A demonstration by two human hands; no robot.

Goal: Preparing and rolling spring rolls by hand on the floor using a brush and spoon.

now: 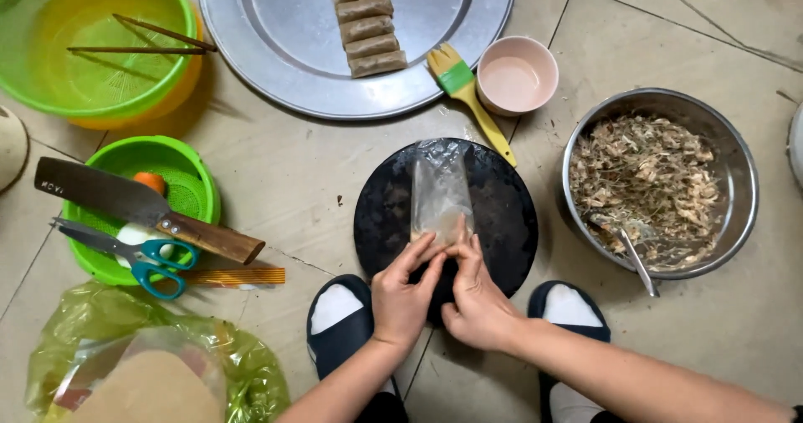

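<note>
- Left hand (404, 293): fingers curled, tips pinching the near end of a translucent, softened rice-paper wrapper (440, 191), folded lengthwise.
- Right hand (475, 293): fingers bent, tips touching the same near end, just beside the left hand's fingers.
- Wrapper: lies on a round black board (502, 214) on the tiled floor, stretching away from both hands towards the board's far edge.
- Round steel bowl (736, 164) of shredded brownish filling with a metal spoon (631, 252): right of the board.
- Yellow-handled pastry brush (473, 97) and small pink bowl (516, 75): beyond the board.
- Large round metal tray (276, 47): holds a row of finished brown rolls (368, 26).
- Green plastic colander (196, 180): left, bearing a wooden-handled cleaver (142, 208) and teal-handled scissors (134, 252).
</note>
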